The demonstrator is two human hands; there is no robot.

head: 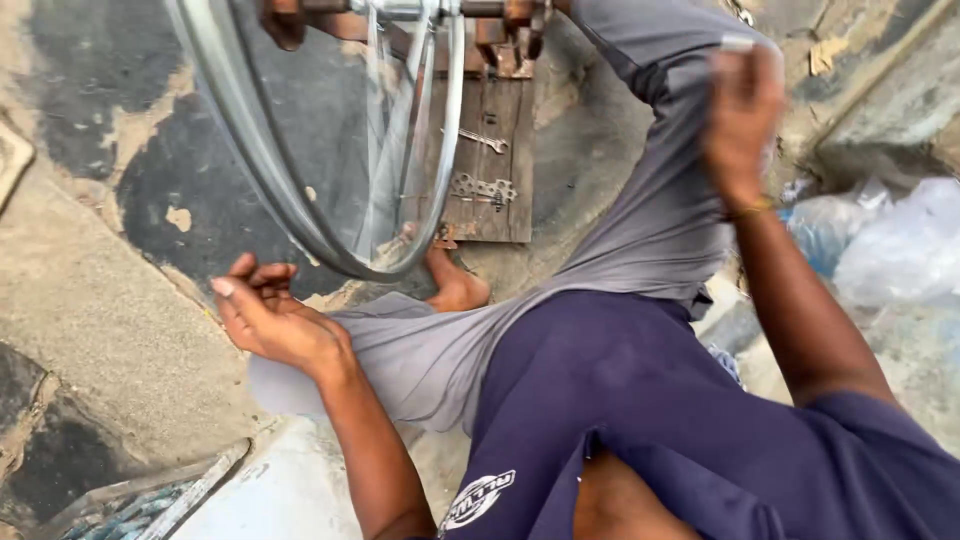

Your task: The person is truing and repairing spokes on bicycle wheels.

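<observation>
Outdoor ground, cracked concrete floor (90, 300) with dark patches and peeling spots. Seated on it, legs in grey trousers (640, 220), dark blue shirt (640, 400) filling lower frame. Bare foot (455, 288) tucked near centre, just beside lower edge of wheel. Bicycle wheel rim (300, 215), silver, upright, thin spokes blurred, mounted on rusty brown stand at top (500, 40). Wooden board (495, 160) flat on floor behind rim, with a small spanner (485, 140) and a flat multi-hole wrench (482, 188) lying on it, apart from each other. Left hand (270, 320) low and left, palm up, fingers curled loosely, grip released, holding nothing, just below and beside bottom arc of rim; touching or not, cannot tell. Right hand (742, 115) raised at upper right above knee, motion-blurred, well apart from rim, thin yellow band at wrist (752, 208); something pale and small at fingertips, too blurred to name, so grip state cannot tell. Clear plastic bags (880, 245) piled at right edge beyond right forearm. Pale slab edge (270, 480) at bottom left, with scrap of patterned material (130, 510) in corner.
</observation>
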